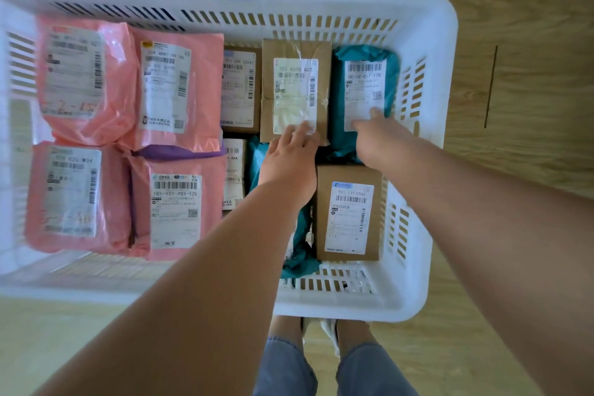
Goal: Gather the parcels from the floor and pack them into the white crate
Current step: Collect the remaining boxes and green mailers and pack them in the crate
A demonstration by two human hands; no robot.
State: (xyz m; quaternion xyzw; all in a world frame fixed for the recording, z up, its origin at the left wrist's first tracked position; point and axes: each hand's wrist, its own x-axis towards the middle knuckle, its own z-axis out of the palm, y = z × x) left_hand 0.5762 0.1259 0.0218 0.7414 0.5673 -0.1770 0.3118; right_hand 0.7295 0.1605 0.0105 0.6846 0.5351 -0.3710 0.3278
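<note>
Fingers [300, 135] of the left hand [287, 164] lie straight and relaxed across the near end of a cardboard box [295, 90], gripping nothing, inside a white crate [443, 80] that stands on a wooden floor [520, 90]. The right hand [381, 138] reaches in beside it, its fingers [374, 113] stretched flat onto the paper label of a teal bag [363, 53]. That bag lies along the crate's right wall, just beside the box. Both hands are blurred, and neither is seen curling round a parcel.

4 pink bags [205, 80] fill the left half of the crate in 2 rows, labels up, with a purple strip [180, 153] showing between 2 of them. A second box [241, 87] sits between the pink bags and the box under the left hand. A third box [348, 215] lies label up between the 2 forearms, near the crate's near right corner. A crumpled teal wrapper [302, 255] lies beside it, partly under the left forearm. Jeans [283, 366] and white shoes [329, 328] show below the crate's near rim.
</note>
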